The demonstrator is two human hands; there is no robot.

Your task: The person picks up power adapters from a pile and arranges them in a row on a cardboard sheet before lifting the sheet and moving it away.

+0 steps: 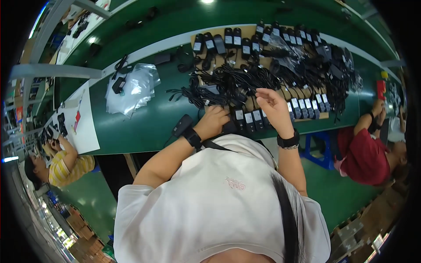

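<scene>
My left hand [213, 123] is at the near edge of the green table, its fingers curled together. A dark shape, perhaps an adapter, shows by the fingertips, but what they hold is hidden. My right hand [275, 109] is raised over the adapters, fingers loosely bent and apart, nothing visible in it. Between the hands stands a row of black power adapters [250, 120] with white labels. More labelled adapters [297, 108] continue to the right of my right hand. Coiled black cables [228, 79] are heaped beyond both hands.
Clear plastic bags [129, 92] lie on the table's left, a black adapter [118, 85] on top. Another black adapter [182, 126] sits beside my left wrist. Far adapters [232, 38] line a cardboard sheet. One person in yellow [70, 168] sits left, another in red [366, 155] right.
</scene>
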